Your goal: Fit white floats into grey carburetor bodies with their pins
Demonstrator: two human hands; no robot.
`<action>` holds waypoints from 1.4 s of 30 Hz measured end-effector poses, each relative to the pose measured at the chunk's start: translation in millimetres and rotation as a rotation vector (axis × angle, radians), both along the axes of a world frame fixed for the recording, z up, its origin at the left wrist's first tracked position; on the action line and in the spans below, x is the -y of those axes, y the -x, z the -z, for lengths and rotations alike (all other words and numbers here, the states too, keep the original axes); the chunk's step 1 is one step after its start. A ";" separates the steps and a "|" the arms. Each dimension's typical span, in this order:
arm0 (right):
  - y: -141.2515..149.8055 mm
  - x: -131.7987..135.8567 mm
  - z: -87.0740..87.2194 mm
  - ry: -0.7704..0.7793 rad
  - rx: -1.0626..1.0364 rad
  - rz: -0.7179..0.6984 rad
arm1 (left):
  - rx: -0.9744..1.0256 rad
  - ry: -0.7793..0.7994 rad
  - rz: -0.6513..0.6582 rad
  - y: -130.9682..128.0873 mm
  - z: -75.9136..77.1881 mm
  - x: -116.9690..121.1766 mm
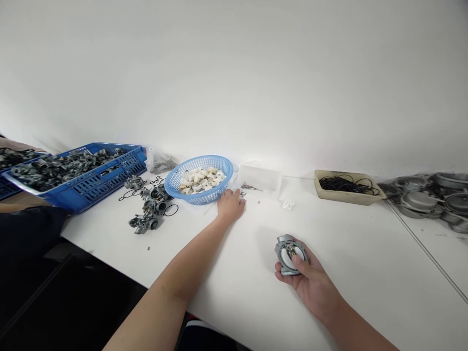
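Observation:
My right hand (312,282) is closed around a grey metal carburetor body (281,243), its round open side facing up. Inside it sits a white float (286,259), with my thumb resting over the middle near a small brass part. Stretched forward, my left hand (231,205) touches the table between the blue round basket (226,183) and a clear plastic box (268,178). Its fingers are slightly apart and bent down, the tips partly hidden. Thin metal pins (250,187) lie just beyond them. White floats (200,181) fill the basket.
Several carburetors (148,209) and black rubber rings (171,210) lie on the left. Behind them stands a blue crate (106,178) of metal parts. A cream tray (347,197) holds black rings; metal bowls (420,201) pile up at right. Crumpled white scrap (288,205) lies mid-table.

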State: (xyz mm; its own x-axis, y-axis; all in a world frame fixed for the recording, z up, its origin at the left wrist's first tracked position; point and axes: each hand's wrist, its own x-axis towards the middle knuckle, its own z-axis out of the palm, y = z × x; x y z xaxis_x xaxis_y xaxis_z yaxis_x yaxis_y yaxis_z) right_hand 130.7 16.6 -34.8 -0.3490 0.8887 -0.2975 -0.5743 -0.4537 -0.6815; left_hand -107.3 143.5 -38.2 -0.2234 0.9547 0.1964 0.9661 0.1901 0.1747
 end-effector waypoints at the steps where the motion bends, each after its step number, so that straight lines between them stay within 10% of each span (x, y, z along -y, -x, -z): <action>1: 0.4 0.0 -0.6 -0.004 -0.002 0.003 | -0.010 0.003 0.004 0.0 0.1 -0.4; 42: -0.4 -0.6 -2.2 -0.048 0.008 -0.045 | -0.072 0.047 0.003 3.7 0.2 -8.9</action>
State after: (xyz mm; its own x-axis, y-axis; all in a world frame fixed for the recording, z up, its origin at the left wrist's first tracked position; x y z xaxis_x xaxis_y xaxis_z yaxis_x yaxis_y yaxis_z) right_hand 131.1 17.2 -32.6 -0.3867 0.8855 -0.2576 -0.5482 -0.4453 -0.7080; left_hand -111.0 152.4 -38.5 -0.2076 0.9638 0.1672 0.9764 0.1937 0.0954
